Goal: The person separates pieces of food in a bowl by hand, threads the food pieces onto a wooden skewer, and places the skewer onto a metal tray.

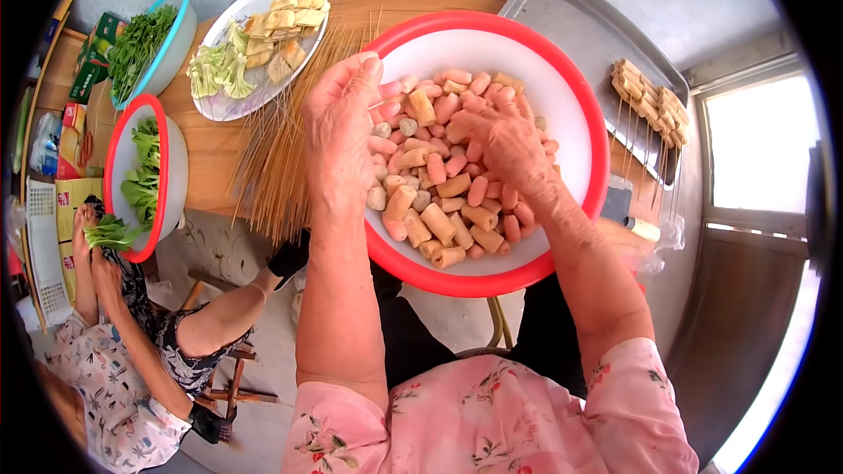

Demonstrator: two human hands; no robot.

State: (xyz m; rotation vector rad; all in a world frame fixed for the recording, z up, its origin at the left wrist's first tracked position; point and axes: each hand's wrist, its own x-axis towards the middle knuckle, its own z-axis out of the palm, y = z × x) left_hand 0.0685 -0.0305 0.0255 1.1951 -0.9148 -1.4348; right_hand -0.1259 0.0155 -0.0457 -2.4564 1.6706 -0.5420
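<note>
A white bowl with a red rim [590, 202] holds many short pink sausages [436, 168], tan tube-shaped pieces [454, 185] and several pale speckled balls [377, 198]. At the bowl's left side is my left hand [341, 123], its fingers curled inward over the rim. What those fingers hold, if anything, is hidden behind the hand; pink sausages show close beside it. My right hand [502, 142] reaches down into the bowl with bent fingers among the sausages. Its fingertips are partly hidden by the pieces.
Bamboo skewers [272, 162] lie left of the bowl. Behind them stands an oval plate [211, 107] of cabbage and tofu-like slices. A metal tray [562, 13] bears filled skewers [648, 101]. Basins of greens [145, 44] stand left, where another person [114, 369] sits handling leaves.
</note>
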